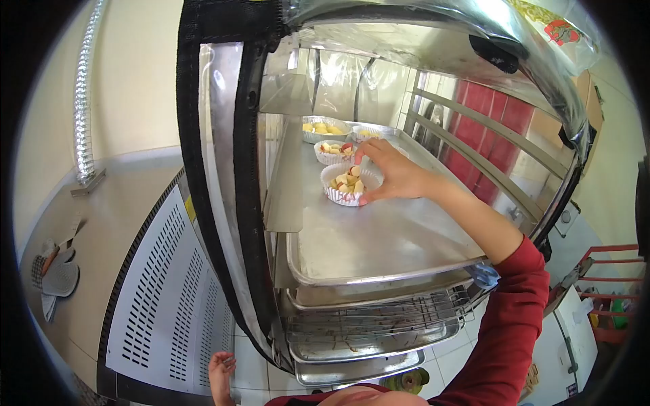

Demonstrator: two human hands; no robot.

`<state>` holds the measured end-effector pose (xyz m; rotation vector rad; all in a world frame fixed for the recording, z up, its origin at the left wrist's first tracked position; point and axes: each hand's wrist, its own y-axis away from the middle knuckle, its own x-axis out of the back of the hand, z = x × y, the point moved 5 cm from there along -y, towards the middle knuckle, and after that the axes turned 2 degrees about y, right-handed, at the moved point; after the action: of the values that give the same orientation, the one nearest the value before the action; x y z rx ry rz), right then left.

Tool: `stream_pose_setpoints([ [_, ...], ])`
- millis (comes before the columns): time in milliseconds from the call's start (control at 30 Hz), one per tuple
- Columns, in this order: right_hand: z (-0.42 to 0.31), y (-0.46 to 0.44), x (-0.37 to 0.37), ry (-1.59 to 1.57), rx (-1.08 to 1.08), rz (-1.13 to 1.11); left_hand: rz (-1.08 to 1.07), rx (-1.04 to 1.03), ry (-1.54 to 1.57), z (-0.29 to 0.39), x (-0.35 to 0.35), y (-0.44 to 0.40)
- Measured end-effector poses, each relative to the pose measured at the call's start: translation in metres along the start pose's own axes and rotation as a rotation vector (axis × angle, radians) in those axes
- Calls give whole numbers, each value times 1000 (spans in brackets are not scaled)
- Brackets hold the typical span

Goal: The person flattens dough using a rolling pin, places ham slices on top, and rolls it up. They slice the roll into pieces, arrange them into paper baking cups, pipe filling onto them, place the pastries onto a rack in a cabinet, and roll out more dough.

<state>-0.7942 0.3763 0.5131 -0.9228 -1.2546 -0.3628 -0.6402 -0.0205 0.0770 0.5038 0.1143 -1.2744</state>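
Note:
My right hand [393,172] is closed on the rim of a white fluted paper baking cup [345,195], thumb and fingers on its right side. Pale yellow chunks with reddish bits fill the cup, which is on or just above a metal baking tray [386,240]; contact with the tray is unclear. Behind it stands a similar paper cup [328,160] of pale and red pieces. A larger round foil pan [318,137] holding yellow pieces is farther back, beside another cup [369,133]. Low at the left, my left hand [221,371] hangs with loosely bent fingers, holding nothing.
The tray sits in a metal rack under a clear plastic cover with a black zipped edge [254,203]. Lower down are a wire rack [379,318] and more trays [359,370]. At left stand a perforated metal panel [162,291] and a counter with an oven mitt [62,277].

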Motion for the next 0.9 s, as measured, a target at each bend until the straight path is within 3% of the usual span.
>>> stream_pose_setpoints([
  [333,1,-1,-4,248,-189,-87,-48,-10,64,6,15,-2],
  [500,-21,13,18,259,-168,34,-216,23,-26,9,4,-4],
  [633,-110,51,57,310,-194,175,-512,92,-150,5,-10,-14],
  [833,-287,155,37,350,-549,75,-1099,260,-265,-26,-25,-2],
  [900,-351,199,19,230,-675,-8,-1167,348,-347,-26,-23,29],
])
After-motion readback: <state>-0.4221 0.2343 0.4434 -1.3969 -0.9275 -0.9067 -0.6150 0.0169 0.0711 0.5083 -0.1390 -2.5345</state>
